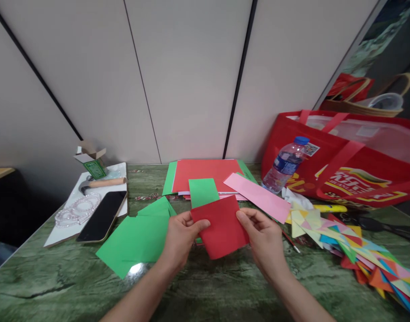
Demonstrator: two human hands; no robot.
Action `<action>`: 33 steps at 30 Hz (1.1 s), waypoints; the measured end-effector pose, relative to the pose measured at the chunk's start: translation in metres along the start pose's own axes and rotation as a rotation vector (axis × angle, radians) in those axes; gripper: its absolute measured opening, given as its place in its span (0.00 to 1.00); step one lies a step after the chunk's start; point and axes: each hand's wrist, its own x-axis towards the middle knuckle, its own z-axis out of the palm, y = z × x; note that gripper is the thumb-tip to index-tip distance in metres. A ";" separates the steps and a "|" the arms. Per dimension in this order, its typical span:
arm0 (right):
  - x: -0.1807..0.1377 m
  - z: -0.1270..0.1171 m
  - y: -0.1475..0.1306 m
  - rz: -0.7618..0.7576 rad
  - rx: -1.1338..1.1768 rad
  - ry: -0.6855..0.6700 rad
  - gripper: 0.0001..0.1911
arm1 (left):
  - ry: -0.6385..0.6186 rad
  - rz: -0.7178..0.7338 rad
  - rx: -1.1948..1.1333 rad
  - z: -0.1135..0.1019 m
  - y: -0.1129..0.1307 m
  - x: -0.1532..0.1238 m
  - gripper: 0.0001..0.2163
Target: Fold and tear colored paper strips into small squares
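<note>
Red paper (222,230): I'm pinching opposite edges with fingers of left hand (180,237) and right hand (266,237), likely steadying it flat; green sheets (141,239) lying left of red paper, pink strip (257,197) lying beyond it.

Looks like a papercraft corner; cannot be pinned down as home or office. Backs onto pale wall panels (191,80), shows a red paper square (221,228) over the surface (225,290), coloured sheets (207,170) along its back edge, folded paper pieces (369,255) by its right edge.
</note>
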 end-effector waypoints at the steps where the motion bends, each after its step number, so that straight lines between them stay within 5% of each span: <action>1: 0.000 0.000 0.000 -0.003 -0.003 0.001 0.12 | 0.005 0.020 0.009 0.000 0.000 0.000 0.12; 11: 0.001 -0.001 -0.004 -0.039 -0.030 0.020 0.11 | -0.126 -0.010 0.081 -0.004 0.009 0.000 0.15; 19: 0.002 -0.001 0.002 0.005 0.056 0.016 0.11 | -0.070 0.111 0.139 -0.004 0.006 -0.001 0.11; 24: 0.000 -0.001 -0.001 0.029 0.086 -0.003 0.10 | -0.143 0.113 0.217 -0.007 0.009 -0.001 0.10; 33: 0.001 0.000 -0.004 0.071 0.137 -0.006 0.11 | -0.180 0.166 0.268 -0.015 0.008 0.002 0.21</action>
